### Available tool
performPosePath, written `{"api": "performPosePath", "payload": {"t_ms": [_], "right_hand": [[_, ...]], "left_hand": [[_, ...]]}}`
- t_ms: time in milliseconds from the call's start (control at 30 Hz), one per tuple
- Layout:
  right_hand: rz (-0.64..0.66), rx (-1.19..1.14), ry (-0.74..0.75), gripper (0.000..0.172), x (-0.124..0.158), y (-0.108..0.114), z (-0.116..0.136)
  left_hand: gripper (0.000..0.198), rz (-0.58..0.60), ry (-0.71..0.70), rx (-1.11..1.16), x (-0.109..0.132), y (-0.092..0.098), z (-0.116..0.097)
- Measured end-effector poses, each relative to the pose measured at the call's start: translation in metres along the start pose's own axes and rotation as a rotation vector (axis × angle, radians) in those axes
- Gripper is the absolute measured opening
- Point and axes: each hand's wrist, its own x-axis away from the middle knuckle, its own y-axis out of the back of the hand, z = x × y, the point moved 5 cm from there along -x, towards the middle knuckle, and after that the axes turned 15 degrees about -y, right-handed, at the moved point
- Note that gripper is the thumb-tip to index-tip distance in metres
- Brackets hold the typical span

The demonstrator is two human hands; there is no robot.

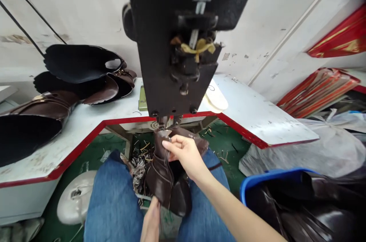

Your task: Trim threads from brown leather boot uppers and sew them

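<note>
A dark brown leather boot upper (160, 181), with a strap stitched across it, hangs between my knees under the head of a black sewing machine (183, 43). Its top edge lies at the machine's foot (163, 123). My right hand (183, 152) pinches the upper near that edge, thumb in front and fingers curled behind. Lower down, my left hand (153, 211) grips the bottom edge; most of its fingers are hidden by the leather.
More boot uppers (82, 62) are stacked on the red-edged white table (94, 120) at left. A blue bin (243, 188) of dark leather pieces stands at right. A white bag (309, 150) lies behind it. Scraps and thread (140, 169) collect below the machine.
</note>
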Motion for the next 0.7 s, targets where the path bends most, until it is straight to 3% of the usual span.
{"api": "performPosePath", "payload": {"t_ms": [100,167,233,333,400,500,633,700], "right_hand": [[-0.081,-0.033,0.022,0.043,-0.019,0.013,-0.009],[-0.131,-0.013,0.073,0.037,-0.025,0.022,-0.007],[-0.207,0.026,0.166,0.036,-0.02,0.031,-0.001],[-0.279,0.143,0.322,0.051,0.003,0.04,0.002],[-0.173,0.287,0.354,0.056,0.019,0.034,-0.011],[0.022,0.478,0.319,0.043,0.037,0.019,-0.046],[0.048,0.583,0.353,0.008,0.044,0.007,-0.083],[0.046,0.609,0.403,0.008,0.046,0.002,-0.091]], "left_hand": [[0.067,0.091,-0.065,-0.049,-0.012,-0.028,-0.007],[0.065,0.118,-0.101,-0.077,-0.025,-0.035,-0.021],[0.061,0.109,-0.129,-0.1,-0.035,-0.035,-0.034],[0.062,0.063,-0.163,-0.108,-0.043,-0.026,-0.045],[0.067,0.037,-0.163,-0.086,-0.044,-0.02,-0.046],[0.072,0.022,-0.112,-0.039,-0.039,-0.015,-0.039],[0.069,-0.004,0.002,-0.039,-0.024,-0.013,-0.027],[0.069,-0.018,0.007,-0.067,-0.021,-0.013,-0.025]]}}
